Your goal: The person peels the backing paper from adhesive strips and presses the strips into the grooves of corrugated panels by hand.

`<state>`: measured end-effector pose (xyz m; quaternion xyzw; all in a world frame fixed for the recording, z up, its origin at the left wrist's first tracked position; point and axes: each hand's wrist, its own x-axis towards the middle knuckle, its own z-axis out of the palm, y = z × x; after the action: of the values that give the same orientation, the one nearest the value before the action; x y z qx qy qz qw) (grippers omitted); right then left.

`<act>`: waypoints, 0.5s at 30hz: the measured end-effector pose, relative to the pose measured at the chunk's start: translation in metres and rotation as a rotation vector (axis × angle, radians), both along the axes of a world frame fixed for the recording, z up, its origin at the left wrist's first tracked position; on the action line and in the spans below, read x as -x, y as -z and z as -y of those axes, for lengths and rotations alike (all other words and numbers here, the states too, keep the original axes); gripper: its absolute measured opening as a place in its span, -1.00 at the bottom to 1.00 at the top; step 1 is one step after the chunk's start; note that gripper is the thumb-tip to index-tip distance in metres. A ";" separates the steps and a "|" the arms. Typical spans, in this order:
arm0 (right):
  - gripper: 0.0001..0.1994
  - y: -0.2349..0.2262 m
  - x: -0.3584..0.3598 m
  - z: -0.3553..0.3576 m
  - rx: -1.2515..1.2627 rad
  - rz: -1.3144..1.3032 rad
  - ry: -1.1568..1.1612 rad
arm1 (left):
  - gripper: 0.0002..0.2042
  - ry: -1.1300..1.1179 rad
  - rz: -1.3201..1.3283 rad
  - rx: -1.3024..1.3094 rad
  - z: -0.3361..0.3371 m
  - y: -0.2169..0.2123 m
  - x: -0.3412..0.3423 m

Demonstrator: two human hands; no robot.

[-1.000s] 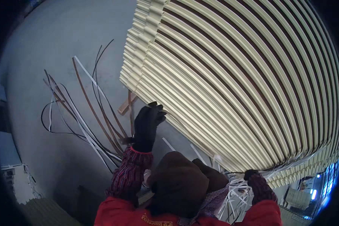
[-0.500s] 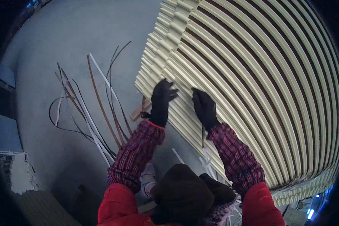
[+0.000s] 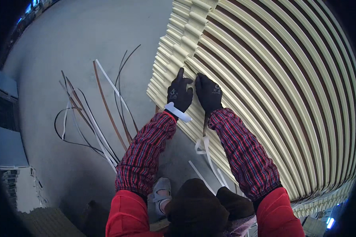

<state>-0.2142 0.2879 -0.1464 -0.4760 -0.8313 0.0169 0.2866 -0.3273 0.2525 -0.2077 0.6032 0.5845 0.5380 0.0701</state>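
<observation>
Stack of cream corrugated panels point(image 3: 261, 83) as landmark; it rests above grey floor point(image 3: 87, 35), ridges curving in the fisheye view.

Both hands at the near left part of the stack, just short of its overlapping scalloped end. Left hand point(image 3: 180, 94), black glove: fingers apart, index stretched toward that end, thumb spread, nothing seen gripped. A white tab point(image 3: 178, 112) lies across that wrist. Right hand point(image 3: 209, 93), black glove, close beside the left over the stack: fingers curled together, apparently clamped on a dark strip point(image 3: 205, 125). Strip lies on the stack's near ridges; a length shows below the right wrist. White strips point(image 3: 210, 157) trail below it, down the stack's near edge.

Progress, by judgement: partway. Done: strip laid over the stack and in hand. Undone as far as shows: no knot or join visible at the hands; the strip's far end cannot be made out. Loose strips point(image 3: 101, 91), brown, white and black, lie on the floor left of the stack, well apart from it, apparently unused. How many are needed, cannot tell.

Wearer's shoe point(image 3: 161, 193) stands below the stack's near edge.
</observation>
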 end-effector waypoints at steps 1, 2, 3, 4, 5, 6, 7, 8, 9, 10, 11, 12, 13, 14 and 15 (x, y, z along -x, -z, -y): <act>-0.75 0.000 -0.001 0.000 0.001 0.001 0.002 | -0.45 0.002 0.001 0.001 0.001 -0.002 0.000; -0.75 0.000 -0.003 0.000 -0.006 0.015 0.006 | -0.54 -0.025 -0.039 -0.002 0.003 -0.004 0.000; -0.76 0.001 -0.004 0.000 -0.013 0.029 0.011 | -0.63 -0.051 -0.078 -0.005 0.004 -0.005 0.000; -0.76 0.001 -0.005 -0.001 -0.013 0.031 0.014 | -0.63 -0.048 -0.077 -0.004 0.003 -0.007 0.000; -0.78 0.001 -0.004 0.000 -0.023 0.031 0.017 | -0.66 -0.083 -0.100 -0.007 0.004 -0.010 0.001; -0.79 0.000 -0.003 0.001 -0.033 0.032 0.020 | -0.70 -0.117 -0.123 -0.010 0.003 -0.012 0.001; -0.79 -0.001 -0.002 0.002 -0.030 0.031 0.020 | -0.70 -0.117 -0.123 -0.008 0.003 -0.015 0.002; -0.80 0.000 0.000 0.002 -0.021 0.024 0.032 | -0.71 -0.116 -0.179 0.030 0.002 -0.017 0.002; -0.81 0.000 0.001 0.002 -0.012 0.016 0.045 | -0.72 -0.114 -0.235 0.068 0.000 -0.019 0.002; -0.81 0.000 0.002 0.001 -0.011 0.015 0.046 | -0.72 -0.112 -0.236 0.069 -0.001 -0.021 0.001; -0.81 0.000 0.004 0.000 -0.021 -0.007 0.048 | -0.74 -0.184 -0.316 0.060 -0.003 -0.022 -0.001; -0.81 -0.001 0.004 0.000 -0.031 -0.029 0.049 | -0.75 -0.255 -0.396 0.051 -0.004 -0.024 -0.003; -0.81 -0.001 0.004 -0.001 -0.031 -0.031 0.051 | -0.75 -0.254 -0.398 0.051 -0.006 -0.024 -0.004; -0.77 -0.002 0.005 0.000 -0.001 -0.031 0.061 | -0.76 -0.274 -0.405 0.024 -0.008 -0.023 -0.004; -0.74 -0.002 0.006 0.001 0.030 -0.032 0.071 | -0.77 -0.294 -0.412 -0.003 -0.009 -0.022 -0.004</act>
<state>-0.2198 0.2874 -0.1440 -0.5089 -0.8089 0.0267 0.2933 -0.3232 0.2619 -0.1852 0.6087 0.6672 0.4091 -0.1305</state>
